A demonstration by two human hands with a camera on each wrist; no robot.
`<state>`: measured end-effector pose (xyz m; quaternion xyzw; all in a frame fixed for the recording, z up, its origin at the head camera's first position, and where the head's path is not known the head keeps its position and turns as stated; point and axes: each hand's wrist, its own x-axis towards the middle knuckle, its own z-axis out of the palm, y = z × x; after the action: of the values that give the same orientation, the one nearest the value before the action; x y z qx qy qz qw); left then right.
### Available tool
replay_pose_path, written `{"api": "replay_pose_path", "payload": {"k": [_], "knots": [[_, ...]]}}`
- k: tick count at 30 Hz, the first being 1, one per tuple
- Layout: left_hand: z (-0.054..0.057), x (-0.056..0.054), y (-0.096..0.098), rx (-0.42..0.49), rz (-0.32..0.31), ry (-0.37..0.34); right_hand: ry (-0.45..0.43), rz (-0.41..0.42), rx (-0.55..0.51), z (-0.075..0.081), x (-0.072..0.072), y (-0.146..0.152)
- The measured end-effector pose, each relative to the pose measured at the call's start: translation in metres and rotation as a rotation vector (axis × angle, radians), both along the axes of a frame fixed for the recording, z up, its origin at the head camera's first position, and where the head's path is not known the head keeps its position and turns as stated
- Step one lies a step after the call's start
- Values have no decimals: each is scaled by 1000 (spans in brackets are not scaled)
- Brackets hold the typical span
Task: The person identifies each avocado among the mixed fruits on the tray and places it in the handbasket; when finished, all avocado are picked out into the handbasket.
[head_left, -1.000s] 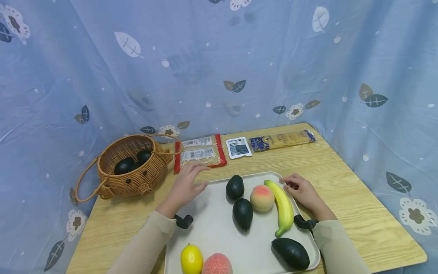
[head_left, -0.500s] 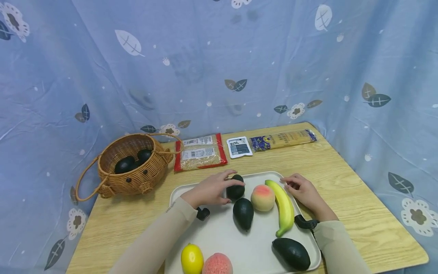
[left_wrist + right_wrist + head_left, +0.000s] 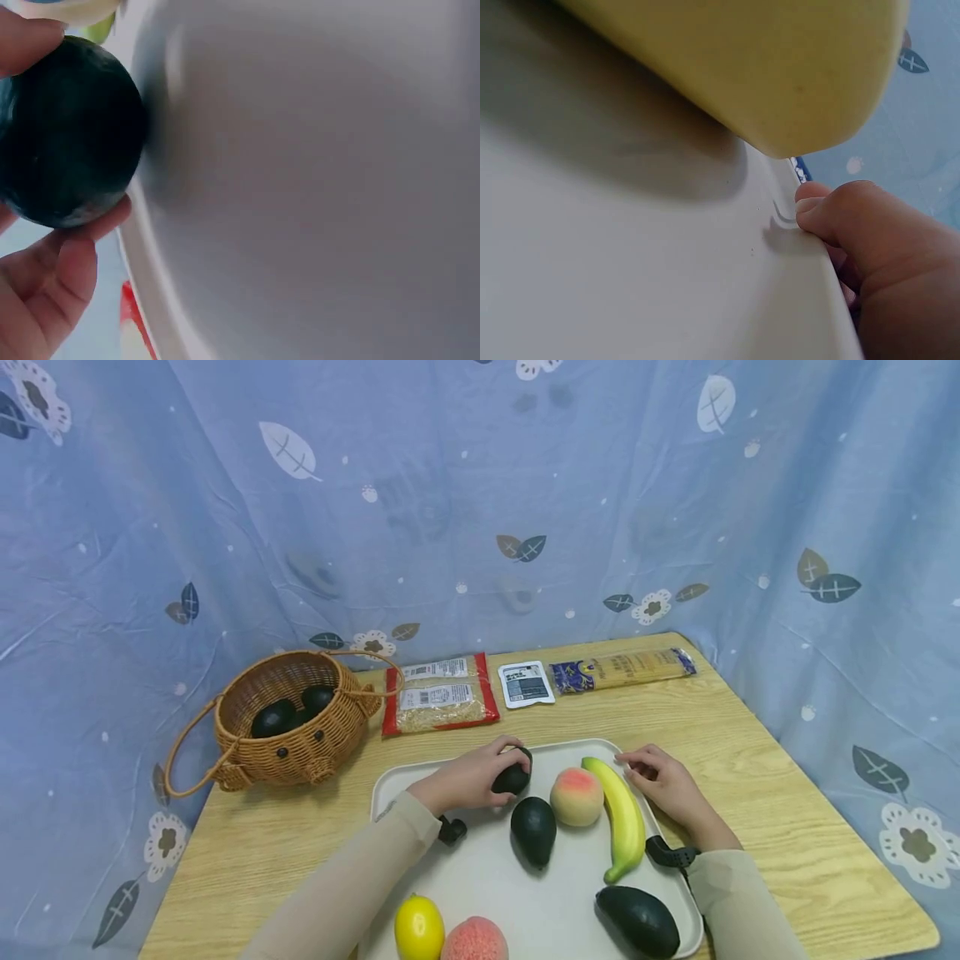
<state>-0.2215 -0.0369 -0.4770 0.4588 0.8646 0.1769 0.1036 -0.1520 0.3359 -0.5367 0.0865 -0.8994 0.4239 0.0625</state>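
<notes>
My left hand [image 3: 467, 777] grips a dark green avocado [image 3: 513, 778] near the back of the white tray [image 3: 487, 868]. In the left wrist view the thumb and fingers sit on opposite sides of that avocado [image 3: 71, 135]. A second avocado [image 3: 533, 832] lies just in front of it, beside a peach [image 3: 576, 797]. My right hand [image 3: 663, 783] is at the tray's back right corner, thumb and fingertips pinching the rim in the right wrist view. Close by its left lies a banana [image 3: 621, 822]. Another avocado [image 3: 639, 920] rests at the tray's front right.
A wicker basket [image 3: 307, 760] with dark avocados inside stands at the back left. A lemon [image 3: 419, 928] and a pink peach [image 3: 476, 940] lie at the tray's front. Along the back are a red-edged grain bag [image 3: 435, 717], a white packet [image 3: 525, 683] and a noodle pack [image 3: 626, 670].
My left hand has moved right from the tray's left edge, reached the back avocado and taken hold of it, tilting it slightly. The right hand has stayed at the rim.
</notes>
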Motion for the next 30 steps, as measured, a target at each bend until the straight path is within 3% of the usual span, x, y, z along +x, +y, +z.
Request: {"api": "replay_pose_path", "payload": {"k": [4, 7, 12, 21, 25, 30], "knots": [[3, 3, -9, 6, 39, -7, -17, -10, 10, -1, 1, -1], [11, 7, -19, 21, 78, 14, -15, -16, 31, -1, 1, -1], [33, 9, -39, 81, 142, 71, 10, -11, 33, 0, 1, -1], [77, 13, -90, 279, 306, 122, 16, -6, 29, 1, -3, -2], [93, 15, -119, 358, 420, 137, 5, -3, 35, 1, -3, -1], [105, 14, -155, 449, 638, 176, 23, 2, 44, 1, -3, -2]]}}
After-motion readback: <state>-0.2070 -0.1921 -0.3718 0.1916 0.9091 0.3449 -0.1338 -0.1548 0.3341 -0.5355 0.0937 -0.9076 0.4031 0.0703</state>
